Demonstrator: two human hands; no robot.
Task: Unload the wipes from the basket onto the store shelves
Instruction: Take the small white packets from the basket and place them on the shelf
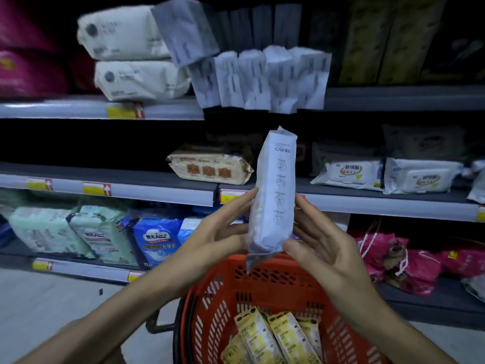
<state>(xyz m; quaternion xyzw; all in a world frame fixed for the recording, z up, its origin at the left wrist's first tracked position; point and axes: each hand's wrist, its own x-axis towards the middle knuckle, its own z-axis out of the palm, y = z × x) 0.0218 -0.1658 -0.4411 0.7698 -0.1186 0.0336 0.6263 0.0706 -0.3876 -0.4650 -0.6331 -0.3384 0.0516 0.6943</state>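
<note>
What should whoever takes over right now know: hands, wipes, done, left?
Left hand and right hand: straight fingers press one pale wipes pack upright between them, above the red basket.
Done: a row of similar pale packs stands on the upper shelf.
Left: shelve the held pack; yellow packs lie in the basket, to unload.
</note>
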